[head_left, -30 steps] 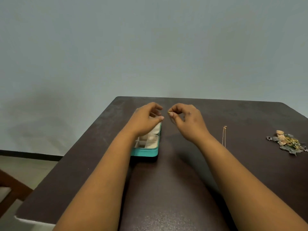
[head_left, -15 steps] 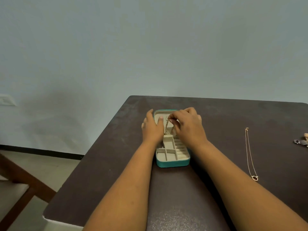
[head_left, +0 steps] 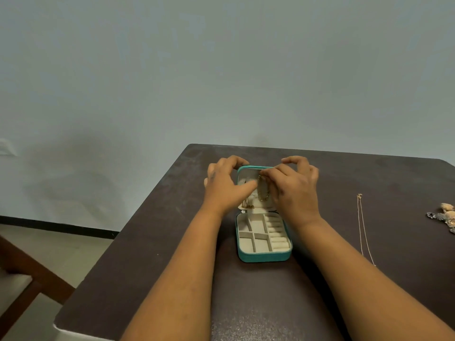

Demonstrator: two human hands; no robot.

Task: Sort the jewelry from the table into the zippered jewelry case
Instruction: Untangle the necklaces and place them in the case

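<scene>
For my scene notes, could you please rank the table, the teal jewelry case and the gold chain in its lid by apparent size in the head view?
1. table
2. teal jewelry case
3. gold chain, partly hidden by the hands

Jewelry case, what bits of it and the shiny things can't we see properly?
- Head view: the jewelry case lid's top corners sit behind the left hand and right hand.
- The gold chain top end is covered by fingers, so the grip is unclear.
- The cluster of ornaments is cut off by the right edge.
- The thin necklace pendant is too small to make out.
</scene>
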